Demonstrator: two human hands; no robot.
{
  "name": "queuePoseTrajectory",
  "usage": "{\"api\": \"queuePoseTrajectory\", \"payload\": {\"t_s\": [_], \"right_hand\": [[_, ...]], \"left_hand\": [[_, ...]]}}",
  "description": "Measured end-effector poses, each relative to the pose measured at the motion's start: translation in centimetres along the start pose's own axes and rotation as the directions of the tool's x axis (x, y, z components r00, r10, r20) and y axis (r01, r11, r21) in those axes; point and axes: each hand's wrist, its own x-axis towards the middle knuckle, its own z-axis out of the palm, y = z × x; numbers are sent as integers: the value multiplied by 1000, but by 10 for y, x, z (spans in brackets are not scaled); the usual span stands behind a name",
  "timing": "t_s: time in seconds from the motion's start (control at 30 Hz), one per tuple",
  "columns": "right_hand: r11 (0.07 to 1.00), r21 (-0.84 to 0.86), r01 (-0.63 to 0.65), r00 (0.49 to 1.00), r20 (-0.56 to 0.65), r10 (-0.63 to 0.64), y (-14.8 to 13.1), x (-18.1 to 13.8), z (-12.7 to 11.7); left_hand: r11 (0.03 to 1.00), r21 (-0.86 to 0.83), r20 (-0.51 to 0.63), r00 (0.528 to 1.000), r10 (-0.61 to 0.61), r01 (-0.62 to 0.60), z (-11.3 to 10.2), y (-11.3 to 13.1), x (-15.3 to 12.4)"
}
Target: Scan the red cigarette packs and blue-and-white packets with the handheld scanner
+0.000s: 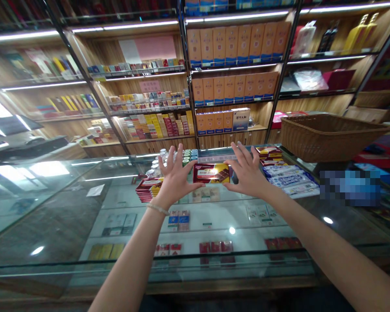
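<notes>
Both my hands reach over a glass counter (84, 203). Between them sits a stack of flat red-and-gold chocolate bars (212, 172), its top one showing a brown picture. My left hand (174, 178) presses the stack's left end with thumb and palm, fingers spread upward. My right hand (245, 171) grips the right end the same way, fingers fanned out. A bead bracelet circles my left wrist. Another pile of red bars (148, 189) lies just left of my left hand.
More red bars (269, 154) and blue-white packets (290, 178) lie to the right, beside a wicker basket (328, 136). Small bottles (159, 162) stand behind the stack. Cigarette packs fill the case under the glass. Shelves of orange boxes (237, 43) line the back wall.
</notes>
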Motion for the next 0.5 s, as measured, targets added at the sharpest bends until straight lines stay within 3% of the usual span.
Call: {"api": "queuePoseTrajectory", "payload": {"t_s": [0.5], "right_hand": [[993,95,67,998,-9,-66,-53,35,20]], "left_hand": [[993,63,76,992,-103,98,-42,-45,-31]]}}
